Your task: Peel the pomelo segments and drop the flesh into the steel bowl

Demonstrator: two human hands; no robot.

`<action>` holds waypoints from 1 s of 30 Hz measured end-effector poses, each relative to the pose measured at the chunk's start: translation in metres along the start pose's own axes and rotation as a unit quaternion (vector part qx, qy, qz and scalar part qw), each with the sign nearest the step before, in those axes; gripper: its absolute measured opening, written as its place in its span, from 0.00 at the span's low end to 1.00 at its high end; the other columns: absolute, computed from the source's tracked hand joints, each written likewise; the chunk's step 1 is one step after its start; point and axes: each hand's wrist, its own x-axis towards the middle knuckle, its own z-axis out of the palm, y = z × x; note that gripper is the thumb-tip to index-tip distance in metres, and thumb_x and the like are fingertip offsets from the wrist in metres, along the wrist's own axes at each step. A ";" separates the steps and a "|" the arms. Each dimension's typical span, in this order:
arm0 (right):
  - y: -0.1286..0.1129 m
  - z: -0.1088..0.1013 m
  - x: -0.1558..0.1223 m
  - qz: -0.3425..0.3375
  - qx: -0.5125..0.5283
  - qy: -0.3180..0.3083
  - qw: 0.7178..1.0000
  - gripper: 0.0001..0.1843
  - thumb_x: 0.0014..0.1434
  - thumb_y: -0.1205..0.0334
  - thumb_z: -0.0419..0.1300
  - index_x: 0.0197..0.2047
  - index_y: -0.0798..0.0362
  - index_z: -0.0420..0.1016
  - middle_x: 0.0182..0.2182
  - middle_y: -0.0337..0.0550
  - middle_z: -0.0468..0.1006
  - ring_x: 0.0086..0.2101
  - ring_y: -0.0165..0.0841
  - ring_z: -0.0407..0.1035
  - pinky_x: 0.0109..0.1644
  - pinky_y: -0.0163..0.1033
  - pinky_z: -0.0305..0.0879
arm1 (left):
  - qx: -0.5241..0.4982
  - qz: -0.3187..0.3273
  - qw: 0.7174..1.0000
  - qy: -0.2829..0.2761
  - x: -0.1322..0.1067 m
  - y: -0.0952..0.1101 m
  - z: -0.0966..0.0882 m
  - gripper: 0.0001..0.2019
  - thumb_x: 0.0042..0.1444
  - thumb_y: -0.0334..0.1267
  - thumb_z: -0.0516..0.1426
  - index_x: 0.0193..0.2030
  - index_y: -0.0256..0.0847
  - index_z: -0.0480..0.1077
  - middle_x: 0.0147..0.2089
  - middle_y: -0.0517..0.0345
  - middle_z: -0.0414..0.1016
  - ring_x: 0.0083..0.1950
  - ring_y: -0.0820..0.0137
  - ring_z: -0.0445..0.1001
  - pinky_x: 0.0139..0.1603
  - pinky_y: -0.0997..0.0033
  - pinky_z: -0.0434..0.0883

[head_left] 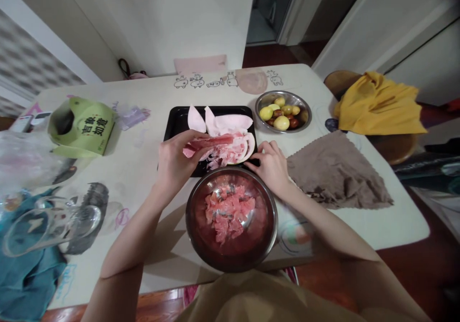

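My left hand (175,161) is closed round a pink strip of fruit peel (212,141), held over the black tray (173,120). On the tray lie several pink and white peel pieces (230,123). My right hand (272,165) rests at the tray's right front corner with fingers curled; whether they hold anything is hidden. In front of both hands stands a steel bowl (201,245) with torn pink fruit flesh (230,214).
A smaller steel bowl of small yellow and red fruits (282,111) stands behind the right hand. A brown cloth (334,173) lies to the right, a yellow cloth (377,109) on a chair beyond. At left are a green box (82,126) and a glass (53,226).
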 end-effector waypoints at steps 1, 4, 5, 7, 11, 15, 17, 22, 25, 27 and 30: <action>0.000 0.002 0.001 0.009 0.001 0.004 1.000 0.08 0.59 0.53 0.70 0.34 0.49 0.85 0.39 0.49 0.75 0.44 0.46 0.64 0.42 0.50 0.66 | -0.003 -0.001 1.000 0.001 0.000 0.000 0.001 0.10 0.52 0.29 0.69 0.42 0.43 0.83 0.37 0.55 0.84 0.32 0.72 0.77 0.29 0.78 0.69; 0.000 0.009 0.005 0.022 -0.006 -0.006 1.000 0.07 0.59 0.55 0.70 0.33 0.48 0.85 0.38 0.48 0.75 0.44 0.46 0.63 0.44 0.51 0.63 | -0.037 -0.017 0.999 0.010 -0.002 0.000 0.002 0.10 0.50 0.28 0.70 0.40 0.42 0.82 0.36 0.55 0.83 0.32 0.73 0.77 0.30 0.78 0.70; 0.000 0.010 0.006 0.026 -0.006 -0.013 1.000 0.06 0.59 0.56 0.70 0.33 0.48 0.85 0.38 0.48 0.75 0.44 0.46 0.63 0.45 0.51 0.62 | -0.042 -0.020 0.999 0.011 -0.002 0.000 0.002 0.10 0.49 0.28 0.71 0.39 0.42 0.82 0.36 0.55 0.83 0.32 0.72 0.77 0.31 0.77 0.70; -0.001 0.013 0.009 0.035 -0.001 -0.027 0.999 0.05 0.59 0.58 0.70 0.33 0.48 0.85 0.38 0.48 0.76 0.44 0.45 0.63 0.46 0.51 0.60 | -0.021 -0.009 1.000 0.006 -0.003 -0.001 0.002 0.10 0.51 0.30 0.70 0.40 0.42 0.82 0.37 0.55 0.84 0.32 0.72 0.77 0.32 0.76 0.72; 0.001 0.007 0.011 0.058 0.031 -0.047 0.997 0.05 0.59 0.60 0.68 0.32 0.48 0.85 0.38 0.47 0.76 0.45 0.45 0.65 0.48 0.50 0.58 | 0.079 0.032 0.996 -0.008 -0.003 0.000 -0.001 0.08 0.56 0.32 0.67 0.44 0.43 0.81 0.39 0.56 0.84 0.33 0.72 0.79 0.34 0.74 0.74; 0.008 -0.020 0.012 0.087 0.071 -0.048 0.993 0.02 0.56 0.62 0.71 0.31 0.48 0.85 0.36 0.45 0.77 0.43 0.44 0.67 0.47 0.48 0.56 | 0.109 0.037 0.993 -0.004 -0.002 0.002 -0.003 0.08 0.57 0.33 0.67 0.43 0.43 0.80 0.38 0.58 0.84 0.32 0.73 0.79 0.33 0.75 0.75; 0.008 -0.039 0.011 0.083 0.103 -0.036 0.991 0.02 0.55 0.62 0.72 0.30 0.48 0.85 0.34 0.43 0.77 0.42 0.43 0.68 0.48 0.48 0.56 | 0.105 0.040 0.994 0.000 -0.002 0.001 -0.002 0.07 0.57 0.32 0.67 0.43 0.43 0.80 0.38 0.58 0.84 0.32 0.73 0.80 0.33 0.75 0.75; -0.011 -0.069 0.008 -0.039 0.244 -0.118 0.962 0.02 0.57 0.60 0.72 0.34 0.46 0.84 0.35 0.39 0.80 0.41 0.37 0.71 0.51 0.46 0.57 | 0.104 0.036 0.994 -0.014 -0.001 -0.004 -0.001 0.08 0.57 0.33 0.67 0.44 0.44 0.80 0.41 0.58 0.85 0.34 0.73 0.80 0.34 0.74 0.76; -0.014 -0.067 0.010 -0.064 0.248 -0.168 0.952 0.06 0.55 0.61 0.74 0.37 0.45 0.85 0.36 0.39 0.82 0.41 0.37 0.72 0.52 0.47 0.58 | 0.107 0.037 0.993 -0.017 -0.001 -0.006 0.000 0.08 0.57 0.34 0.67 0.44 0.44 0.80 0.41 0.57 0.85 0.34 0.72 0.81 0.34 0.73 0.76; -0.008 -0.059 0.013 -0.053 0.248 -0.154 0.955 0.05 0.57 0.62 0.73 0.38 0.46 0.85 0.35 0.40 0.82 0.40 0.37 0.72 0.51 0.46 0.60 | 0.104 0.039 0.994 -0.017 -0.001 -0.005 -0.001 0.08 0.57 0.34 0.67 0.44 0.43 0.80 0.40 0.57 0.85 0.33 0.72 0.81 0.34 0.74 0.77; 0.007 -0.044 0.014 -0.008 0.173 -0.082 0.982 0.02 0.60 0.63 0.69 0.36 0.47 0.86 0.34 0.43 0.80 0.40 0.40 0.71 0.48 0.47 0.65 | 0.092 0.044 0.995 -0.018 0.000 -0.003 -0.002 0.08 0.57 0.34 0.67 0.44 0.43 0.80 0.40 0.56 0.85 0.33 0.72 0.81 0.33 0.74 0.77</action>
